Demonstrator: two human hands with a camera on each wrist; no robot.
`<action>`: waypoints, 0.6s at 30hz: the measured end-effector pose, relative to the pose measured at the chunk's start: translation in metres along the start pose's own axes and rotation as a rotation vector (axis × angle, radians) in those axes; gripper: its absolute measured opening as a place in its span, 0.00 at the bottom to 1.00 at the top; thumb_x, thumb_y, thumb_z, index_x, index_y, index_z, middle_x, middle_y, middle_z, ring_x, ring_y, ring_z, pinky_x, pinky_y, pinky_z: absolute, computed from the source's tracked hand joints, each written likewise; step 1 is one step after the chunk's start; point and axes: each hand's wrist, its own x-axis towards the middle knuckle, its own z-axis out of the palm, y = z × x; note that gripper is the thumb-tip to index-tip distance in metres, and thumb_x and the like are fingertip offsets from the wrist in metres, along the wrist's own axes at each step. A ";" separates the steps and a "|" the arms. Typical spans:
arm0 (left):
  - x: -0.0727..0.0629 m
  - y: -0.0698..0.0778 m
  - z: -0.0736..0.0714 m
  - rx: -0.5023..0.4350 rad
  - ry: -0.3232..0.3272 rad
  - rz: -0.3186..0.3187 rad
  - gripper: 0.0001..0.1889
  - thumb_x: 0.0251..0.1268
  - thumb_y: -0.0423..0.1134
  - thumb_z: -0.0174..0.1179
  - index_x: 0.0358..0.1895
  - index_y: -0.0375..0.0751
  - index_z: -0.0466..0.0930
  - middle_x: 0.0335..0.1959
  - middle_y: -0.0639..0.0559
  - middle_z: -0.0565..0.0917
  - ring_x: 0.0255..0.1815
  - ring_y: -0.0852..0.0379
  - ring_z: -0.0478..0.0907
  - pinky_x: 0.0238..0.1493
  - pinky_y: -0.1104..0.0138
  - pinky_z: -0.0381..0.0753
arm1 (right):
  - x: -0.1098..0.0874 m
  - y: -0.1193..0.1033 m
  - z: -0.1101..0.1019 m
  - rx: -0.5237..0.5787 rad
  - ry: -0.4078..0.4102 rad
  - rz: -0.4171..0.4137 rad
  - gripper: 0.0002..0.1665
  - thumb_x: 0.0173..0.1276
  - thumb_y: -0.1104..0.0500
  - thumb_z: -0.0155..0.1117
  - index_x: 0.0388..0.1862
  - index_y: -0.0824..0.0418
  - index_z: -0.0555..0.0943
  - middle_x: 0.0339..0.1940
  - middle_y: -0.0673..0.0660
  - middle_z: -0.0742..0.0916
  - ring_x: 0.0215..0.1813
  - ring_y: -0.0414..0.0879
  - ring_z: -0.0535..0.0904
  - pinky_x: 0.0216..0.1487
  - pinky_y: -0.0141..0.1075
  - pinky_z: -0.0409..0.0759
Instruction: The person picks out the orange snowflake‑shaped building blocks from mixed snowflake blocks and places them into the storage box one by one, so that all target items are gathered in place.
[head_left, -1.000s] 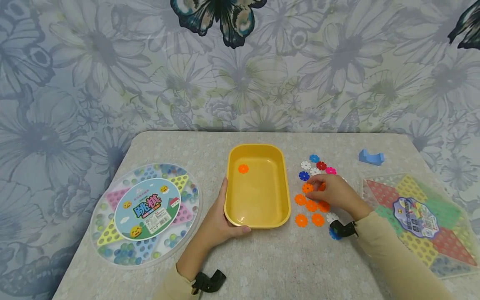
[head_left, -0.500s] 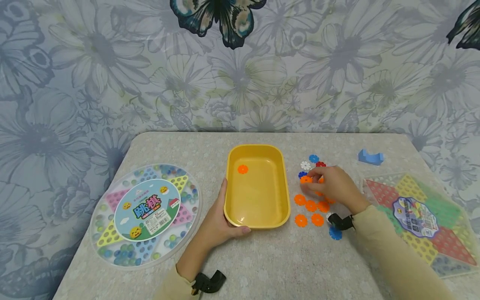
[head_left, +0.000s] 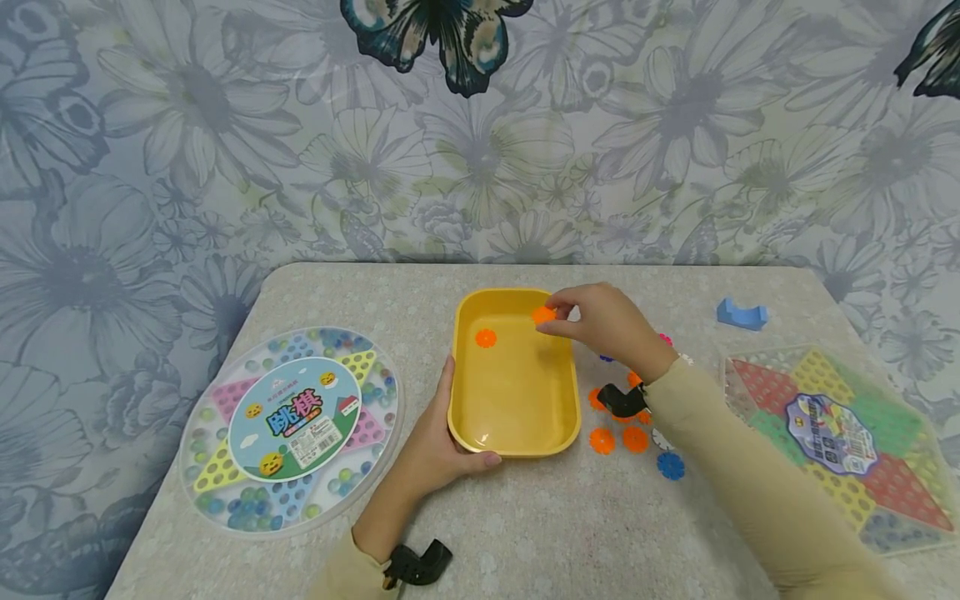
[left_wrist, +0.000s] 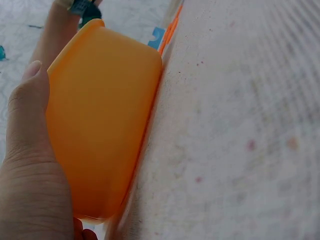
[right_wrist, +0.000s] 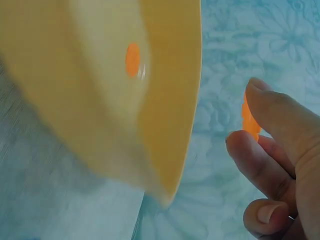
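A yellow plastic tray point(head_left: 517, 400) stands mid-table with one orange flower-shaped disc point(head_left: 486, 338) lying inside it. My left hand point(head_left: 435, 442) grips the tray's near left corner, thumb along the front edge; the left wrist view shows that thumb against the tray's side point(left_wrist: 105, 120). Over the tray's far right part, my right hand point(head_left: 600, 321) pinches a second orange flower disc point(head_left: 543, 314) between thumb and fingers. In the right wrist view this pinched disc point(right_wrist: 249, 117) appears edge-on, apart from the tray wall.
Several orange discs point(head_left: 634, 439) and a blue disc point(head_left: 671, 466) lie right of the tray, partly hidden by my right arm. A round marble game box point(head_left: 296, 425) is at left, a hexagonal one point(head_left: 832, 437) at right. A blue plastic piece point(head_left: 742, 315) sits far right.
My right hand has picked up an orange disc from the group on the table and carried it left, over the tray. The left hand and tray have stayed in place.
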 end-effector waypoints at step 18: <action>-0.001 0.001 -0.002 0.026 0.000 0.003 0.74 0.39 0.52 0.82 0.79 0.66 0.26 0.83 0.57 0.45 0.79 0.56 0.57 0.76 0.47 0.56 | 0.052 -0.048 0.071 -0.118 -0.259 -0.017 0.17 0.62 0.43 0.72 0.29 0.55 0.83 0.19 0.47 0.73 0.26 0.43 0.68 0.30 0.33 0.64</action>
